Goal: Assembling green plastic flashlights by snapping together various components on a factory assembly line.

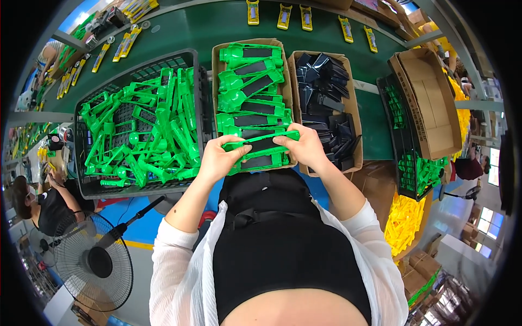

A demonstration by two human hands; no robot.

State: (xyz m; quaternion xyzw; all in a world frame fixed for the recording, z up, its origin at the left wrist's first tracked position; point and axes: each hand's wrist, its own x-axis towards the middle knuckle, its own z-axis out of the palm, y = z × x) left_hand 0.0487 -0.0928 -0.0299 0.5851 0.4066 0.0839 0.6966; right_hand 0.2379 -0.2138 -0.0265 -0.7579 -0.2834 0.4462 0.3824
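Observation:
Over the near end of a cardboard box (216,81), I hold a green plastic housing with a dark panel (262,144) in its frame. My left hand (218,157) pinches its left end, the thumb on the panel's edge. At the other end, my right hand (307,146) grips it with the thumb pressing on the panel. Beneath it, several similar green housings with dark panels (255,69) lie stacked in rows in that box. A black crate (202,103) at left is full of loose green housings (163,117). Dark panels (326,81) fill the cardboard box to the right.
Behind the boxes runs a green conveyor belt (190,27) carrying several yellow packaged items (284,16). An open carton (435,108) leans by another black crate (399,141) at right, above yellow parts (405,223). At lower left stand a fan (95,261) and a co-worker (51,201).

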